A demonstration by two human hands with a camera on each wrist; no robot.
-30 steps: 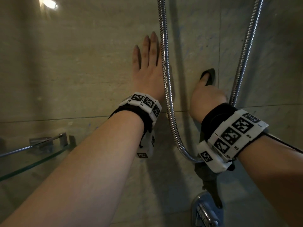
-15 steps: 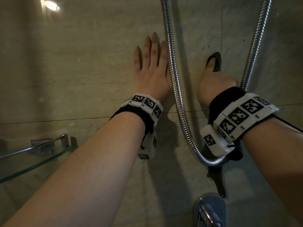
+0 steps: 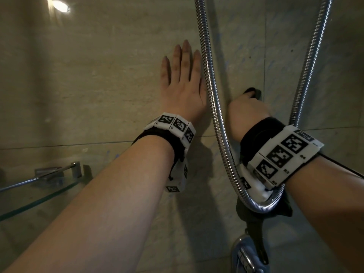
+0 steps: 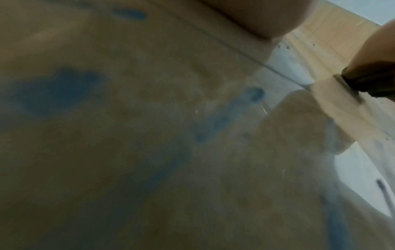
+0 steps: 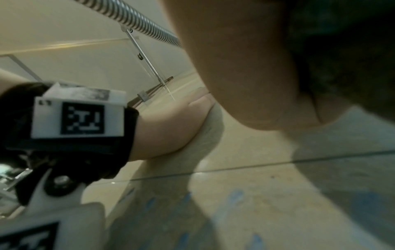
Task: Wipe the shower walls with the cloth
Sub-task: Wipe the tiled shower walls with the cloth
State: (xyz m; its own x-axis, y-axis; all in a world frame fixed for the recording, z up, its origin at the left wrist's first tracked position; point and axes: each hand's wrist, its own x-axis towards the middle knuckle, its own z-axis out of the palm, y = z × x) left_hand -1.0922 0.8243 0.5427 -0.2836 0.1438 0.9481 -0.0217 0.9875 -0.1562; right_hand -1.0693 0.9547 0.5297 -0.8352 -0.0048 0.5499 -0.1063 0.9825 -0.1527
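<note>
Both hands on the shower wall (image 3: 98, 85)

Left hand (image 3: 182, 85) lies flat, fingers straight, beside the hose (image 3: 213, 107); right hand (image 3: 247, 109) presses a dark cloth (image 3: 256, 93), fingers curled around it.

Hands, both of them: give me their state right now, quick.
Left hand: open, fingers straight, flat against the shower wall.
Right hand: closed on the dark cloth, pressing it to the wall.
</note>
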